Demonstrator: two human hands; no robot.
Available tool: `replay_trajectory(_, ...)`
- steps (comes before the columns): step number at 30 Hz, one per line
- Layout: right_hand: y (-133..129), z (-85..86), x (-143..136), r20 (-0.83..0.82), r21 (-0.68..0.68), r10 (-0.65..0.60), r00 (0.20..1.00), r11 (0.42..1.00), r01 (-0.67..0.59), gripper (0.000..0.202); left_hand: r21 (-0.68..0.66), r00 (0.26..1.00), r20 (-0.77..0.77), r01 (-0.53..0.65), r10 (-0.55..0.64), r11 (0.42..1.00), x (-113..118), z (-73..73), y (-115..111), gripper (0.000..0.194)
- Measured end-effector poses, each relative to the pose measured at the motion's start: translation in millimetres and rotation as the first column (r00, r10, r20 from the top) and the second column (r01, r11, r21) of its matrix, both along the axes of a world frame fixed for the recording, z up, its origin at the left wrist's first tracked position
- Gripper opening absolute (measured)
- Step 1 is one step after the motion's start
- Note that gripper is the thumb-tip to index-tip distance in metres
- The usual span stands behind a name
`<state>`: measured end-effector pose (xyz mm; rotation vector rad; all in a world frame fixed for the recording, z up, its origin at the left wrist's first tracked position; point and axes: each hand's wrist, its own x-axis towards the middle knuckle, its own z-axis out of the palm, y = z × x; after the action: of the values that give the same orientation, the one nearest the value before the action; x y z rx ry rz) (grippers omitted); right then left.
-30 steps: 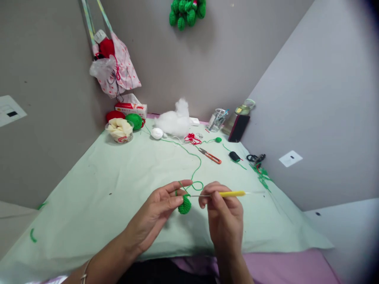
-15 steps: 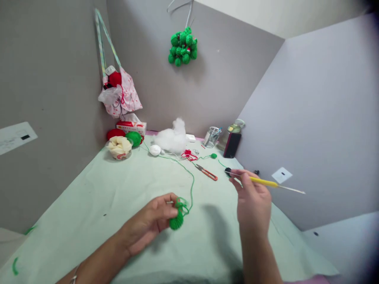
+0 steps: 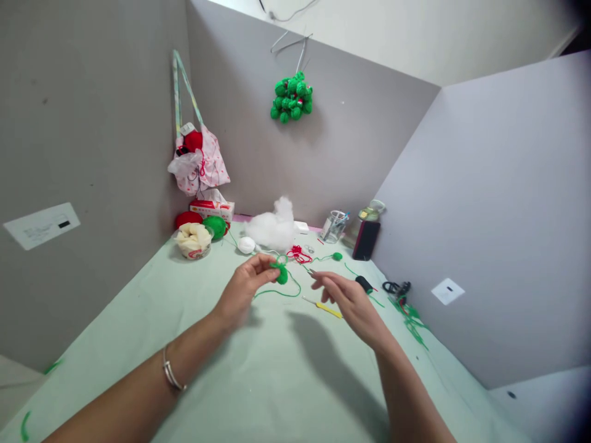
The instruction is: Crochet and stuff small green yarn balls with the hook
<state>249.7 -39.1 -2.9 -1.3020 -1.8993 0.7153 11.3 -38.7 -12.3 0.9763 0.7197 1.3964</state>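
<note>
My left hand [image 3: 247, 286] pinches a small green crocheted piece [image 3: 282, 274] with a loop at its top. A green yarn strand curves from it down onto the cloth. My right hand [image 3: 348, 301] is over a pair of thread snips [image 3: 312, 271], fingers closed around them; only the blade tips show, pointing toward the green piece, and the handle is hidden. Just below the right fingers, a yellow-handled crochet hook [image 3: 329, 310] lies on the cloth. To the right of that hand is a black thread spool [image 3: 364, 283].
White stuffing [image 3: 270, 229], a white yarn ball [image 3: 246, 245] and red yarn [image 3: 299, 253] lie at the back. A glass jar [image 3: 334, 226] and a phone [image 3: 366, 240] stand back right. Green scraps [image 3: 413, 323] lie right. A tub [image 3: 194, 241] stands back left.
My right hand has laid the crochet hook on the cloth and moved left onto the thread snips. My left hand has moved forward with the green piece. The view has shifted slightly.
</note>
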Motion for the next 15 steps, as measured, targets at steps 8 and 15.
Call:
replay_trajectory(8,13.9,-22.7,-58.2,-0.263,0.057,0.123,0.957,0.992,-0.112,0.015,0.238,0.928,-0.337,-0.082,0.162,0.968,3.3,-24.4,-12.4,0.012)
replay_trajectory(15,29.2,-37.8,-37.0,-0.438,0.074,-0.04,0.898,0.994,0.08,0.017,0.383,0.812,-0.577,0.168,0.093,0.908,-1.8,-34.5,-25.9,0.015)
